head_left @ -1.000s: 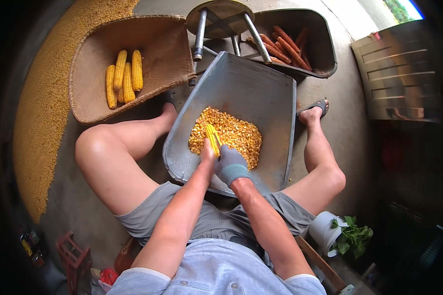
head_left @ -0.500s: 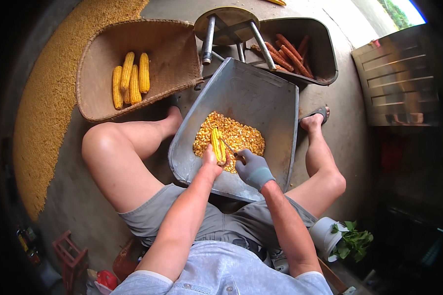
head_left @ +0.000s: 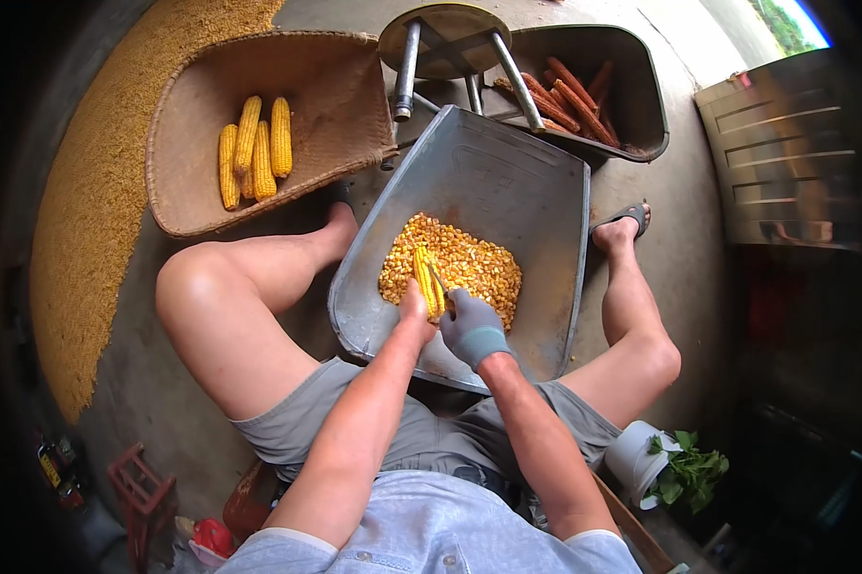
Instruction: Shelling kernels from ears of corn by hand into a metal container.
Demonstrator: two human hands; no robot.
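My bare left hand point(head_left: 417, 306) is closed round the lower part of a yellow corn cob point(head_left: 427, 277), which is tilted over a grey metal scoop-shaped bin point(head_left: 536, 191). A dark strip without kernels runs along the cob's right side. In a grey glove, my right hand point(head_left: 471, 320) grips a thin pointed tool, seemingly a screwdriver point(head_left: 440, 280), with its tip against the cob; the fingers hide most of its handle. Below both hands, a heap of loose corn kernels point(head_left: 479, 263) covers part of the bin's floor.
Several whole cobs point(head_left: 247, 134) lie in a woven basket point(head_left: 177, 182) at the far left. A metal-legged stool point(head_left: 440, 62) stands behind the bin, beside a dark tub point(head_left: 655, 105) of stripped reddish cobs point(head_left: 579, 100). Kernels point(head_left: 87, 239) spread over the left floor. A potted plant point(head_left: 689, 471) is at lower right.
My gloved right hand has moved left and closer to the cob, bringing the tool's tip lower along it. My left hand keeps its hold on the cob.
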